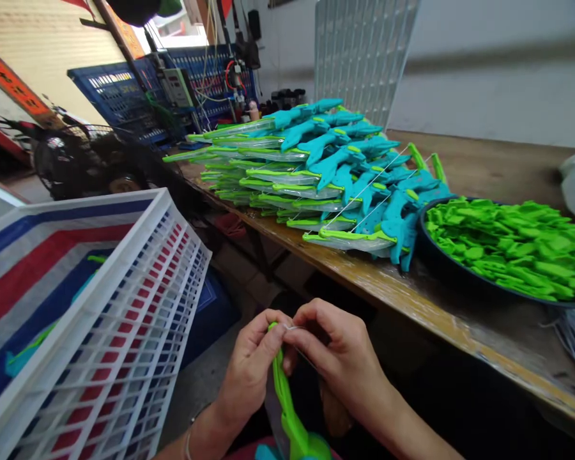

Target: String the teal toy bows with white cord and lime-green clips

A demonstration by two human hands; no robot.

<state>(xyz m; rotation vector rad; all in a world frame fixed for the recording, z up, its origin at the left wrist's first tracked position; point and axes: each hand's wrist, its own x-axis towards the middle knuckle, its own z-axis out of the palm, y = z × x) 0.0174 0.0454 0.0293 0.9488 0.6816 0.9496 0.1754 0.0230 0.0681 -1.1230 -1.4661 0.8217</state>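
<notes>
2 hands: both low in the view, in front of the bench edge, meeting at 1 piece.
Green strip (287, 409): a narrow bright-green plastic part, upright and slightly tilted, its top between the fingers; a teal part joins it at the bottom edge of the view.
Left hand (249, 370): closed around the upper end of the green strip, thumb against its tip.
Right hand (338, 358): fingertips pinched on a thin pale thread (294, 328) at the strip's tip, touching the left thumb.
Bench (441, 319): worn wood, running up and to the right of the hands.
Stacked toys (326, 172): teal and green pieces (many in clear sleeves) piled on the bench.
Dark bowl (460, 273): just right of the stack, heaped with loose green parts (508, 243).
White crate (138, 319): slatted, to the left, lined with a red, white and blue striped bag.
</notes>
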